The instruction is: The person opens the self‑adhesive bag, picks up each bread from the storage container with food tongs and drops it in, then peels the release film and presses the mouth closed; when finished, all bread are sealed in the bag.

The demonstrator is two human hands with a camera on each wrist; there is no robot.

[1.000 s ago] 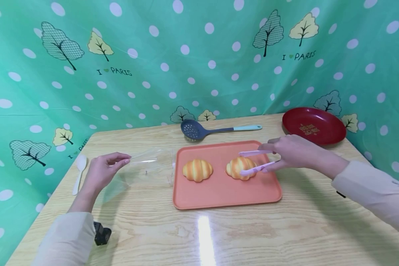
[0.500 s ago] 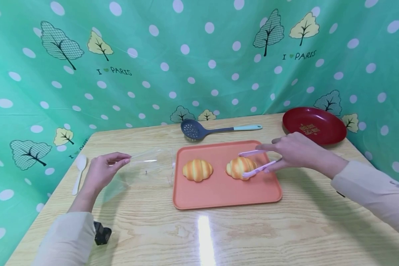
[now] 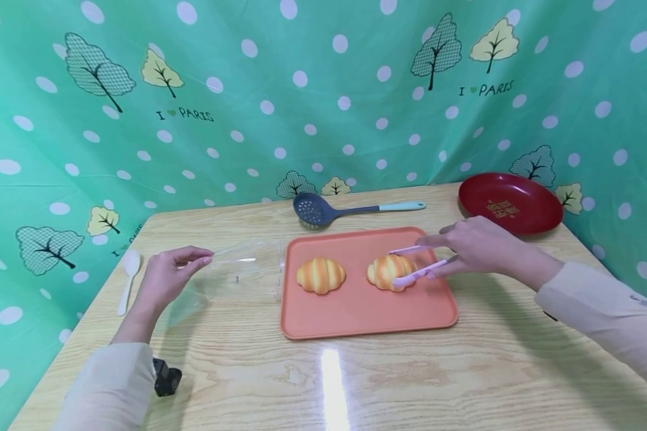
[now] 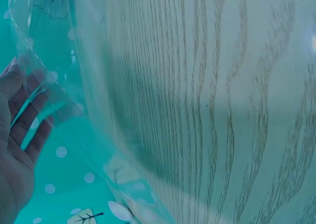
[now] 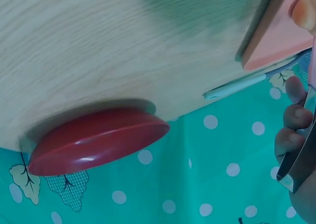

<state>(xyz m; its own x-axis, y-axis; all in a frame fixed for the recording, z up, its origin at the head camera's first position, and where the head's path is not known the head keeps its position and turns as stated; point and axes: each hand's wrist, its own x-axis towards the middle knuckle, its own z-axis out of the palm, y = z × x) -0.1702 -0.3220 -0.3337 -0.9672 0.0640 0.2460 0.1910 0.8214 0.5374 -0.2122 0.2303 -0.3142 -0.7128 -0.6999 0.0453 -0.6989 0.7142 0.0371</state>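
My left hand pinches the edge of a clear plastic bag, which stretches toward the pink tray. In the left wrist view, the see-through bag hangs across the fingers. Tongs with lilac tips are in my right hand; the right wrist view shows their metal arm. One tip lies along each side of the right croissant-shaped bread; whether they touch it, I cannot tell. A similar bread sits on the tray's left half.
Behind the tray lies a dark slotted skimmer with a light blue handle. A red oval dish leans by the curtain at the back right. At far left is a white spoon. A black device is near my left sleeve.
The tongs and my right hand have shifted very slightly around the right bread. My left hand and the bag look the same, and both breads stay in place.
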